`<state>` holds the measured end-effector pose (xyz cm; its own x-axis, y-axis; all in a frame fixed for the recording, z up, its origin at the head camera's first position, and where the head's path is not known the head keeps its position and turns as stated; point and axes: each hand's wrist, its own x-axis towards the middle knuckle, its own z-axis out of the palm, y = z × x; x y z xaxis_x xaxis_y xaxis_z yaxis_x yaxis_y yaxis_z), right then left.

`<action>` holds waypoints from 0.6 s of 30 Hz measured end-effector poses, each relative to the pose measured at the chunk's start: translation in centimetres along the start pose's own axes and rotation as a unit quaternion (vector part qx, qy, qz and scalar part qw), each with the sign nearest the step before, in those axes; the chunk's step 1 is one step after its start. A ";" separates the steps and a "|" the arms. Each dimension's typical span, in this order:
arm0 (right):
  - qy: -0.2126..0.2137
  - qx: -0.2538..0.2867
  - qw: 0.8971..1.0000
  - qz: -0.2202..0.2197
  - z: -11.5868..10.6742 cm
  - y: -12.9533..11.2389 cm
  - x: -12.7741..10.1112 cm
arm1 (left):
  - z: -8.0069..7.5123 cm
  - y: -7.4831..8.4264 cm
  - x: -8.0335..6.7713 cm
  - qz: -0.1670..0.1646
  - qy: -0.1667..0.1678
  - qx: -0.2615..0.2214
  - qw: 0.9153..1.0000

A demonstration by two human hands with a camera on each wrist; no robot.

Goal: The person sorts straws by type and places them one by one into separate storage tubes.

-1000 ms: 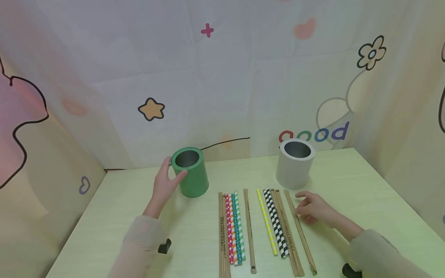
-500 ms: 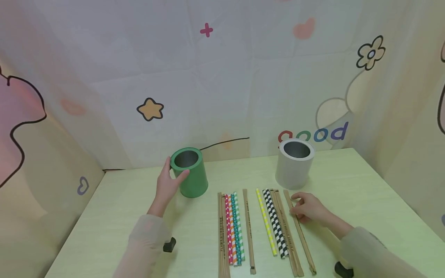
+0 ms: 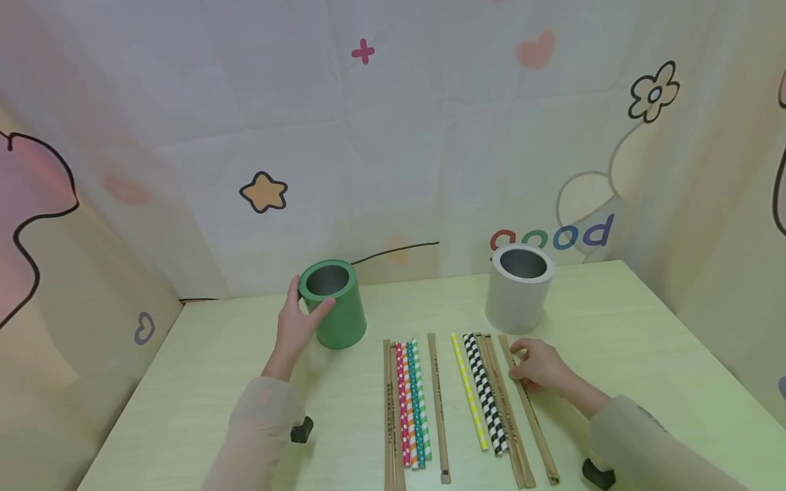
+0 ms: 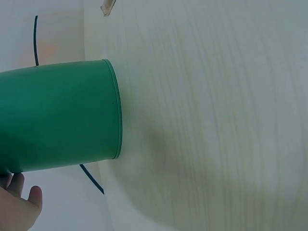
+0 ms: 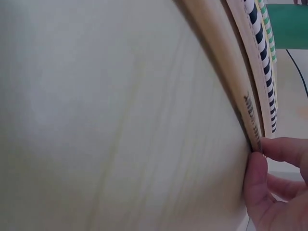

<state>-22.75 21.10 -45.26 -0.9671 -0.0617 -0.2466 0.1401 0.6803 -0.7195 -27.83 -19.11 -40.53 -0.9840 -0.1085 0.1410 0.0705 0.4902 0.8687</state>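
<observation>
The pale green bench (image 3: 614,320) carries everything, with a printed cloth backdrop (image 3: 430,136) hung behind and to both sides of it. Beyond the left hand's fingers stands the green cylindrical can (image 3: 332,303), upright and open at the top; far beyond the right hand's fingers, toward the backdrop, stands a white cylindrical can (image 3: 518,288), also upright and open.

The left hand (image 3: 297,326) grips the green can from its left side, thumb on the near wall and the other fingers curled round the far side just under the rim. The left wrist view shows the can's base flat on the bench and a fingertip at its lower edge.

The right hand (image 3: 540,365) rests on the bench with its fingers (image 5: 269,173) bent, the fingertips pinching the upper part of the outermost paper-wrapped chopstick sleeve (image 3: 527,408), which lies flat. Just to the left of these fingers lie two more brown sleeves (image 3: 499,402), then a black-and-white checked paper straw (image 3: 485,392) and a yellow dotted straw (image 3: 469,392). Further left lies a single brown sleeve (image 3: 438,406), then a tight group of green, teal, orange and pink dotted straws (image 3: 413,406), and last two brown sleeves (image 3: 390,416). All lie parallel, pointing away from the person
</observation>
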 end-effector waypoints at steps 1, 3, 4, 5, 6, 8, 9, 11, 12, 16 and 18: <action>0.002 -0.006 1.000 -0.001 0.0 -0.1 0.0 | 0.0 0.0 0.0 -0.001 0.000 0.000 1.000; 0.007 -0.019 1.000 -0.004 0.1 -0.2 0.0 | 0.0 0.0 0.0 -0.003 -0.001 0.000 1.000; 0.009 -0.026 1.000 -0.007 0.2 -0.3 0.0 | 0.0 0.0 0.0 -0.003 -0.001 0.000 1.000; 0.012 -0.031 0.999 -0.010 0.2 -0.3 -0.1 | 0.0 0.0 0.1 -0.004 -0.001 0.000 1.000; 0.016 -0.038 0.999 -0.013 0.2 -0.4 -0.1 | 0.0 0.0 0.1 -0.004 -0.001 0.001 1.000; 0.021 -0.045 0.999 -0.019 0.3 -0.5 -0.1 | 0.0 0.0 0.1 -0.004 -0.002 0.001 1.000; 0.024 -0.047 0.998 -0.022 0.3 -0.5 -0.1 | 0.0 0.0 0.1 -0.003 -0.001 0.002 1.000; 0.031 -0.052 0.998 -0.027 0.4 -0.6 -0.1 | -0.1 0.0 0.1 -0.003 -0.001 0.002 1.000; 0.034 -0.054 0.998 -0.028 0.4 -0.6 -0.1 | -0.1 -0.1 0.1 -0.002 0.000 0.003 1.000; 0.037 -0.053 0.998 -0.024 0.4 -0.6 -0.2 | 0.0 -0.1 0.2 -0.006 -0.002 0.000 1.000; 0.035 -0.043 0.998 -0.019 0.3 -0.5 -0.2 | 0.0 0.0 0.2 -0.009 -0.003 -0.001 1.000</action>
<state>-22.58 20.49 -45.06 -0.9844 -0.0393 -0.1715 0.0869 0.7389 -0.6681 -28.01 -19.14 -40.53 -0.9862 -0.1120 0.1216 0.0524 0.4856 0.8726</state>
